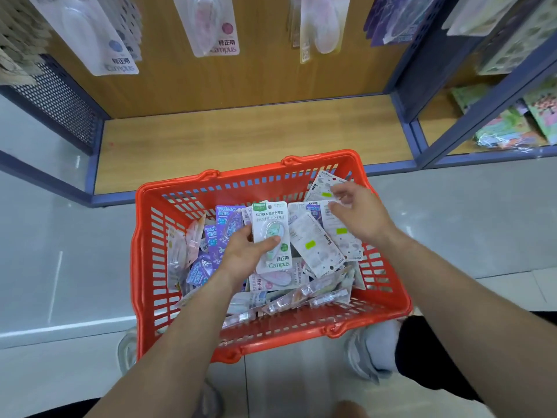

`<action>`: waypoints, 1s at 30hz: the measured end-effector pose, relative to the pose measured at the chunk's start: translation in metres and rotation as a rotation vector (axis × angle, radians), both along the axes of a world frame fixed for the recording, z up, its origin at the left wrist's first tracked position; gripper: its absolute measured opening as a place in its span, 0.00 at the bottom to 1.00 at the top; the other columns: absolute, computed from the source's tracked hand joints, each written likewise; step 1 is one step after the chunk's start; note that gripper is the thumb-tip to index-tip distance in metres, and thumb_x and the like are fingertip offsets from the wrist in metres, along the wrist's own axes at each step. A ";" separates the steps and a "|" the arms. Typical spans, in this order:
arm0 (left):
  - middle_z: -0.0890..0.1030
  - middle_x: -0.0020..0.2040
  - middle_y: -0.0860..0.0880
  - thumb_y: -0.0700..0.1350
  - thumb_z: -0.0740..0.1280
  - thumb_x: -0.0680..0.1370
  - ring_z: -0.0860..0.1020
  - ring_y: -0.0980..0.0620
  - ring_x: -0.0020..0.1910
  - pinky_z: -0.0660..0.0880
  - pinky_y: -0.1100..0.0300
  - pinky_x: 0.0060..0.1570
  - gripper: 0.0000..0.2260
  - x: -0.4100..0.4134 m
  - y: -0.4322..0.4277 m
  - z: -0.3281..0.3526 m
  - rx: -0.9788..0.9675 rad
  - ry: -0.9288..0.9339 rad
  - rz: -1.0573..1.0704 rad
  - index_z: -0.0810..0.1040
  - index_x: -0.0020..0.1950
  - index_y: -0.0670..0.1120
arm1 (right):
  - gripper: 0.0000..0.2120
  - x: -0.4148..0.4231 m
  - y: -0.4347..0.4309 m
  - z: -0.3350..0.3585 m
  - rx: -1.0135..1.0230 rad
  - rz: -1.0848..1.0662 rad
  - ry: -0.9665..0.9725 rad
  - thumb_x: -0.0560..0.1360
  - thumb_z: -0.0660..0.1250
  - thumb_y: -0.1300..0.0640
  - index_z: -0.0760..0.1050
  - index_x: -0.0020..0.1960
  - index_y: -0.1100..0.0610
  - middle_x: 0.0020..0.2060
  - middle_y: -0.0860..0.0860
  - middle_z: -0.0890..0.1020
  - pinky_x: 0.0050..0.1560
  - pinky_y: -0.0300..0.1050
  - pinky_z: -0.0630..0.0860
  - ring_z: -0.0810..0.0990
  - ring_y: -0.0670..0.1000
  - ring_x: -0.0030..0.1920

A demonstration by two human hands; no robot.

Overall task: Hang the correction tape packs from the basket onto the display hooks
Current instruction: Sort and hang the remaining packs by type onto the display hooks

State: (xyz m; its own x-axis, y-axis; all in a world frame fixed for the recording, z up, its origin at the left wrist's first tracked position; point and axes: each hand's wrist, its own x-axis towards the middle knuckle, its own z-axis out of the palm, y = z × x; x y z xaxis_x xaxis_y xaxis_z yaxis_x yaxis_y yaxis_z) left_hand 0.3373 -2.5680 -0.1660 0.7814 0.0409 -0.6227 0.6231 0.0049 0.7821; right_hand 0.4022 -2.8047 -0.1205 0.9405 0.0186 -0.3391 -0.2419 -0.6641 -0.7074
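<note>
Early stage: basket [250, 173] still largely full.
One pack [272, 236] is pinched by left hand [244, 251]; right hand [358, 215] is spread.

Basket [168, 193] open on top, crowded with loose packs [316, 247], bare shelf board [241, 137] beyond

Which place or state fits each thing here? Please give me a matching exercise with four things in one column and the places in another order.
1 red plastic mesh basket
2 white-and-green Campus correction tape pack
3 white-and-pink hanging Campus pack
4 right hand

a hangs before the wooden back panel
b stands on the grey tiled floor
c over face-down white packs in the basket
d held by the left hand

Pairs: 1-b, 2-d, 3-a, 4-c.
</note>
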 end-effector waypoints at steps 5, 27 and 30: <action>0.87 0.54 0.45 0.38 0.72 0.79 0.86 0.46 0.50 0.84 0.51 0.44 0.12 0.004 -0.011 -0.008 -0.212 0.080 0.033 0.81 0.62 0.44 | 0.20 0.028 -0.007 0.002 -0.157 0.242 0.011 0.79 0.70 0.59 0.75 0.70 0.57 0.64 0.52 0.81 0.65 0.46 0.74 0.79 0.51 0.64; 0.87 0.54 0.48 0.43 0.73 0.78 0.86 0.43 0.54 0.80 0.37 0.58 0.12 0.016 0.055 -0.014 0.003 0.034 0.164 0.82 0.61 0.50 | 0.37 0.049 0.011 -0.031 -0.457 0.556 0.235 0.74 0.74 0.57 0.63 0.79 0.57 0.75 0.57 0.70 0.73 0.47 0.66 0.67 0.58 0.76; 0.87 0.54 0.48 0.40 0.72 0.79 0.86 0.43 0.54 0.81 0.38 0.57 0.10 0.014 0.059 -0.010 -0.026 0.035 0.180 0.82 0.59 0.50 | 0.39 0.047 0.014 -0.038 -0.553 0.590 0.221 0.70 0.78 0.56 0.67 0.77 0.55 0.69 0.59 0.73 0.70 0.49 0.69 0.69 0.60 0.72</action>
State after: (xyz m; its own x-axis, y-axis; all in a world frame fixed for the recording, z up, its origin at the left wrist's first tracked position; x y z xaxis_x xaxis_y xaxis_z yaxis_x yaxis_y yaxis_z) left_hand 0.3508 -2.5086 -0.1760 0.7408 0.1619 -0.6519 0.6369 0.1390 0.7583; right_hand 0.4497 -2.7904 -0.1582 0.7391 0.2640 -0.6198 0.1594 -0.9624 -0.2199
